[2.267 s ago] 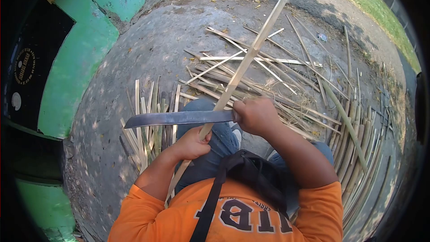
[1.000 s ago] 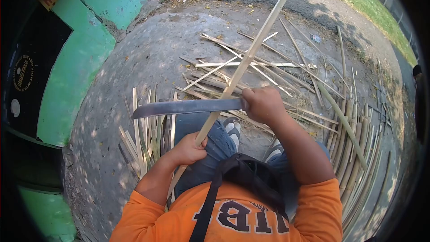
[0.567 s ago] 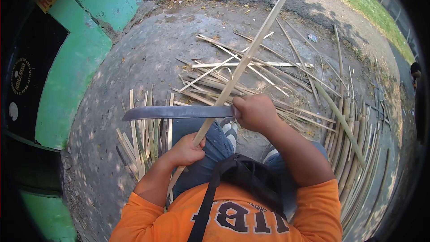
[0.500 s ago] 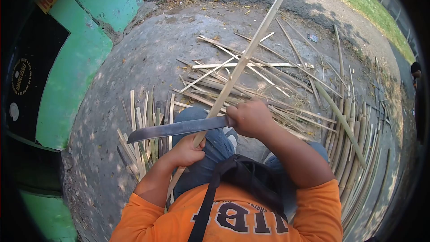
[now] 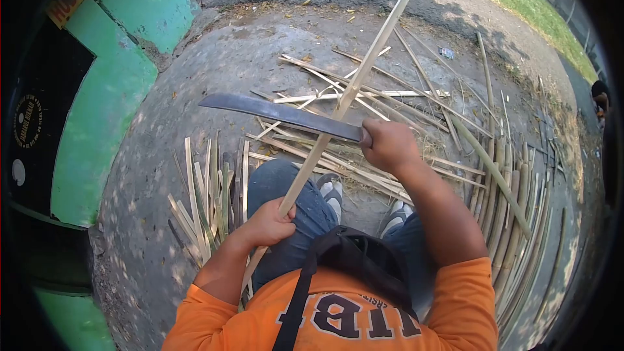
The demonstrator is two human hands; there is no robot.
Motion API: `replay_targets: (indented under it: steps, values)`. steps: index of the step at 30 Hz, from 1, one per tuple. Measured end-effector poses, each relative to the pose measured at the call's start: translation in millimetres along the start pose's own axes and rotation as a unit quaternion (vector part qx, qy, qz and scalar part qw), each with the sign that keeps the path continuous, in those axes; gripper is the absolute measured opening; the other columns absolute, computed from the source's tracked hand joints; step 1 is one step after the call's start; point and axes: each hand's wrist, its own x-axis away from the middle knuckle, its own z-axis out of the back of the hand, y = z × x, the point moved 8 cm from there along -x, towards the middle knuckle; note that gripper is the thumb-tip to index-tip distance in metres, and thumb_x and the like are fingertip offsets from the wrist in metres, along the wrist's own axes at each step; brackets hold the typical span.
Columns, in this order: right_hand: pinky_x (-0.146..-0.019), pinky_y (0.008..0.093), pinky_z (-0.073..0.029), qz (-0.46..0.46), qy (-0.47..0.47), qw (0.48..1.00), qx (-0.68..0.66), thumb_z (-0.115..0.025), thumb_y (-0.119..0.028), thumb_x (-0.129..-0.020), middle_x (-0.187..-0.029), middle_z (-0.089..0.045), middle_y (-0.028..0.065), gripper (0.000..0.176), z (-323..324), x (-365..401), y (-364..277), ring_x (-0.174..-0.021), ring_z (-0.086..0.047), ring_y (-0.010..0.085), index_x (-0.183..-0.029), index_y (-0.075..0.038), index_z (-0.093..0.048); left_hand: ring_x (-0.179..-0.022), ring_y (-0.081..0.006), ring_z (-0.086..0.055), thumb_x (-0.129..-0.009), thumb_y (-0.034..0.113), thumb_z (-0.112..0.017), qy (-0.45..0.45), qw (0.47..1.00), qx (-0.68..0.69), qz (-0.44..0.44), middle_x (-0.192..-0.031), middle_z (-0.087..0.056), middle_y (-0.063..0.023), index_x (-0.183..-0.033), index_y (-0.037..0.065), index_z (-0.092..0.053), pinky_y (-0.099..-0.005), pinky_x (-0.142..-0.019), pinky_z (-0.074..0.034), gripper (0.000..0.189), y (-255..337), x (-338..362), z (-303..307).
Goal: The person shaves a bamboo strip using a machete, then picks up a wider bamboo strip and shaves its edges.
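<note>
A long pale bamboo strip [image 5: 361,81] slants up and away from my lap. My left hand [image 5: 270,221] is closed round its lower part, above my left thigh. In my right hand [image 5: 392,145] is the handle of a machete [image 5: 279,114], the fingers wrapped tightly about it. The dark blade points left and lies across the strip, well above my left hand. Its tip is out over the ground at the left. Most of the handle is hidden by my right fist.
Split bamboo strips [image 5: 383,101] lie criss-crossed on the ground ahead. More strips [image 5: 201,188] stand at my left, and bamboo poles [image 5: 504,221] lie at my right. A green wall [image 5: 107,110] is at the left. A black bag [image 5: 357,266] rests on my lap.
My right hand has moved forward and to the right, carrying the machete farther up the strip, away from my left hand. My left hand stays in about the same place.
</note>
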Motion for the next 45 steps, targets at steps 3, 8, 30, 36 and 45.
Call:
replay_targets:
  steps: [3, 8, 30, 36, 45]
  values:
    - [-0.067, 0.0511, -0.054, 0.084, -0.078, 0.993, -0.011, -0.066, -0.022, -0.083, -0.074, -0.07, 0.0096, 0.008, -13.0, 12.0, -49.6, -0.07, -0.07, 0.0348, -0.086, -0.015, -0.066, -0.066, -0.0061, -0.045, -0.078, 0.002, -0.071, 0.007, 1.0, -0.017, -0.018, -0.076, -0.048, 0.0057, -0.091, 0.01, -0.053, -0.0274, -0.059, -0.039, 0.024, -4.4, -2.6, 1.3]
    - [-0.064, 0.0494, -0.054, 0.126, -0.056, 0.989, 0.054, -0.067, -0.022, -0.082, -0.072, -0.07, 0.0086, 0.005, -21.3, 12.0, -56.0, -0.069, -0.071, 0.0327, -0.082, -0.017, -0.067, -0.068, -0.0071, -0.045, -0.077, 0.002, -0.069, 0.005, 0.999, -0.041, 0.005, -0.078, -0.049, 0.0043, -0.089, 0.01, -0.053, -0.0275, -0.06, -0.04, 0.021, -2.3, 1.1, 2.6]
    - [-0.068, 0.0504, -0.055, 0.074, -0.054, 0.992, 0.089, -0.065, -0.023, -0.084, -0.077, -0.071, 0.0116, 0.011, -6.1, 2.5, -17.8, -0.075, -0.072, 0.0351, -0.088, -0.013, -0.068, -0.063, -0.0083, -0.048, -0.077, 0.005, -0.068, -0.017, 0.999, -0.029, 0.025, -0.071, -0.051, 0.0033, -0.094, 0.007, -0.055, -0.0286, -0.057, -0.041, 0.021, -4.8, 3.5, 1.4]
    - [-0.073, 0.0513, -0.055, -0.078, 0.025, 0.996, 0.048, -0.062, -0.019, -0.086, -0.082, -0.071, 0.0147, 0.009, 24.6, -2.5, 49.7, -0.08, -0.07, 0.0383, -0.087, -0.012, -0.068, -0.064, -0.0085, -0.048, -0.077, 0.005, -0.068, -0.033, 0.998, -0.026, 0.036, -0.071, -0.05, 0.0037, -0.094, 0.007, -0.055, -0.0283, -0.058, -0.042, 0.021, -3.1, -3.1, -0.2]
    - [-0.066, 0.0487, -0.055, 0.083, -0.093, 0.992, 0.014, -0.069, -0.02, -0.081, -0.077, -0.072, 0.0098, 0.01, -14.1, 13.7, -45.0, -0.071, -0.072, 0.0335, -0.089, -0.015, -0.067, -0.066, -0.0058, -0.046, -0.078, 0.001, -0.07, 0.0, 1.0, -0.018, 0.007, -0.078, -0.049, 0.0055, -0.091, 0.011, -0.054, -0.0268, -0.058, -0.038, 0.023, 2.3, -0.5, -1.4]
